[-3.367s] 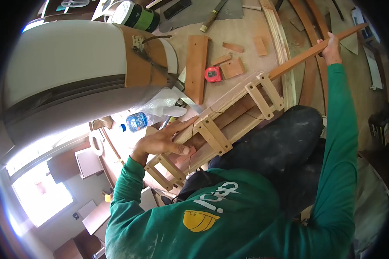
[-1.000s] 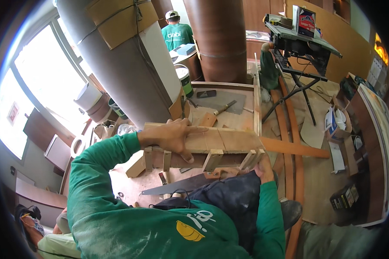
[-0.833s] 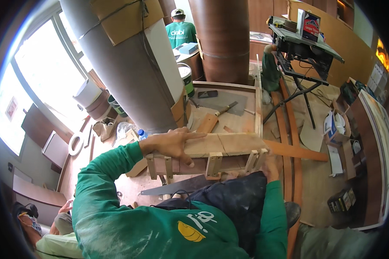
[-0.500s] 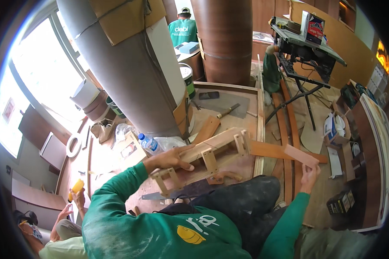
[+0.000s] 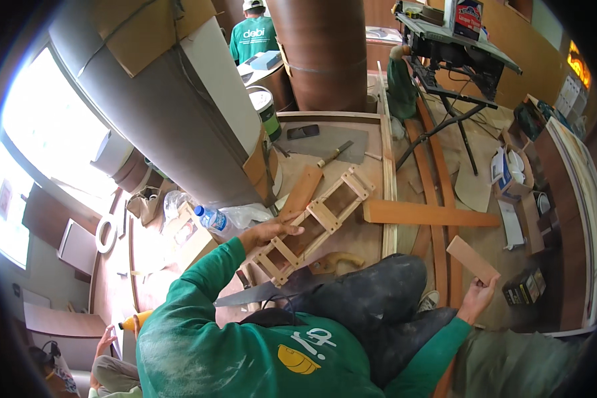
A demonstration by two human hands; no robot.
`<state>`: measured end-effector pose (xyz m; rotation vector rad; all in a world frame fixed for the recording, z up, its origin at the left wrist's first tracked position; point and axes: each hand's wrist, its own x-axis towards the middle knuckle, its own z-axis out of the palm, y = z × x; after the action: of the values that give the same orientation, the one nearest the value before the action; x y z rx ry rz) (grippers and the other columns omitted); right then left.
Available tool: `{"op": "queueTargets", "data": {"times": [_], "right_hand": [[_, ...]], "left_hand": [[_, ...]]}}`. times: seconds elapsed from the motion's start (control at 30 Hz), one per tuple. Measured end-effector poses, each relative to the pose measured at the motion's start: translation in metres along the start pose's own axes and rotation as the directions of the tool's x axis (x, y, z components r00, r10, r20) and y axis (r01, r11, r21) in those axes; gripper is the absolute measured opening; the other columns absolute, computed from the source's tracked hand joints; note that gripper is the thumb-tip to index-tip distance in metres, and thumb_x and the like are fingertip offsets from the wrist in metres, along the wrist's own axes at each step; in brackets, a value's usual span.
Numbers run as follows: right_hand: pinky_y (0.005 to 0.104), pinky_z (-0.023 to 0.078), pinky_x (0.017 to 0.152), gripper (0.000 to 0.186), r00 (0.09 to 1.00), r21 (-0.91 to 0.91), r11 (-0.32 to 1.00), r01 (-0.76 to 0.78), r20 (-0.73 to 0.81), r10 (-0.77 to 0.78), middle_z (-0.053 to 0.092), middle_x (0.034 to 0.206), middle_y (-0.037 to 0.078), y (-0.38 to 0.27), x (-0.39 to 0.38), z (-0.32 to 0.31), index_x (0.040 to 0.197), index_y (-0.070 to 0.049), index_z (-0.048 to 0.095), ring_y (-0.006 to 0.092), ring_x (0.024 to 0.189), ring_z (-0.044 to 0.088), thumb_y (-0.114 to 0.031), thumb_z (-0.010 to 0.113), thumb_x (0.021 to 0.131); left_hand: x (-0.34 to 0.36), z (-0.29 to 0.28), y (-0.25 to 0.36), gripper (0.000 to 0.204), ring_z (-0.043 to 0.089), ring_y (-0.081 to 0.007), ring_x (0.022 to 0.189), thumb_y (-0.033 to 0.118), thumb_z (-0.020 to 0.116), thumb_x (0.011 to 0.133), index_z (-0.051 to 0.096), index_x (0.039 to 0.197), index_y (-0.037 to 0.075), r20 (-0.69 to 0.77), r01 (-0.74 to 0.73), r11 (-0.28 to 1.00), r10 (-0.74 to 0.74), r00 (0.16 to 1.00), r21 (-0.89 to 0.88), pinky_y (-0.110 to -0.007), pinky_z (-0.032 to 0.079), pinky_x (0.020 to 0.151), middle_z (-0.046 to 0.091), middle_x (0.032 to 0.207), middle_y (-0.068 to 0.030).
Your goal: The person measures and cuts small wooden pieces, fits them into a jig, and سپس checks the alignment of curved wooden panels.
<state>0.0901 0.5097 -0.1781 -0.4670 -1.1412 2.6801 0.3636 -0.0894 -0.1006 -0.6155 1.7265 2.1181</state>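
My left hand (image 5: 272, 233) is closed on a small ladder-like wooden frame (image 5: 324, 216) with several crosspieces, held tilted above my lap. Its far end points up and to the right. Out at the right, my right hand (image 5: 479, 298) grips the lower end of a flat, pale wooden block (image 5: 469, 257), apart from the frame. Beneath the frame lies a handsaw; its wooden handle (image 5: 341, 261) and part of its dark blade (image 5: 249, 294) show.
A long wooden board (image 5: 431, 214) crosses two strips on the floor. A chisel (image 5: 335, 154) and a phone (image 5: 303, 131) lie ahead, a water bottle (image 5: 212, 219) left. A folding work stand (image 5: 454, 106) is far right. Co-workers are at the back and lower left.
The frame has turned in my left hand, so its open rungs now face me, its far end swung upward. My right hand has moved lower and nearer with the block.
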Motion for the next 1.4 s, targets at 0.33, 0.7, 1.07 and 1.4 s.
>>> {"op": "queueTargets", "data": {"times": [0.33,0.7,1.07,1.4], "right_hand": [[0.0343,0.048,0.088,0.041,0.999,-0.073,0.997,-0.006,-0.048,0.002,0.065,0.121,0.008,-0.004,-0.009,0.013,0.135,-0.005,0.058,0.0192,0.108,0.06,-0.035,0.062,0.107],[0.0332,0.047,0.081,0.039,1.0,-0.093,0.996,-0.011,0.011,0.013,0.064,0.119,0.008,-0.002,-0.017,0.022,0.132,-0.006,0.058,0.0186,0.105,0.06,-0.035,0.063,0.106],[0.0338,0.045,0.076,0.036,0.98,-0.241,0.971,-0.016,0.19,0.063,0.061,0.112,0.005,-0.004,-0.055,0.062,0.123,-0.006,0.059,0.015,0.099,0.058,-0.038,0.063,0.107],[0.0314,0.052,0.071,0.033,0.961,-0.517,0.852,-0.086,0.184,0.208,0.065,0.105,0.006,0.013,-0.045,0.043,0.121,-0.006,0.06,0.016,0.089,0.064,-0.035,0.066,0.105]], "left_hand": [[-0.008,0.001,-0.01,0.091,0.046,-0.0265,0.142,0.036,0.077,0.094,0.028,0.165,0.008,-0.032,-0.005,0.941,0.017,0.999,0.337,-0.039,0.037,0.119,0.048,0.157,-0.015],[-0.002,0.045,0.023,0.098,0.043,-0.0451,0.144,0.04,0.079,0.09,0.025,0.164,0.005,-0.183,0.078,0.4,0.233,0.955,0.913,-0.047,0.035,0.119,0.04,0.158,-0.0286],[0.075,0.274,0.096,0.096,0.033,-0.049,0.15,0.058,0.069,0.095,0.03,0.158,-0.003,0.395,-0.694,0.361,0.621,0.677,0.623,-0.05,0.028,0.126,0.034,0.159,-0.0349],[0.165,0.332,-0.014,0.063,0.059,-0.0229,0.123,0.039,0.068,0.102,0.051,0.146,-0.004,0.541,-0.525,0.845,0.394,0.743,0.104,-0.037,0.045,0.107,0.064,0.131,-0.0139]]}}
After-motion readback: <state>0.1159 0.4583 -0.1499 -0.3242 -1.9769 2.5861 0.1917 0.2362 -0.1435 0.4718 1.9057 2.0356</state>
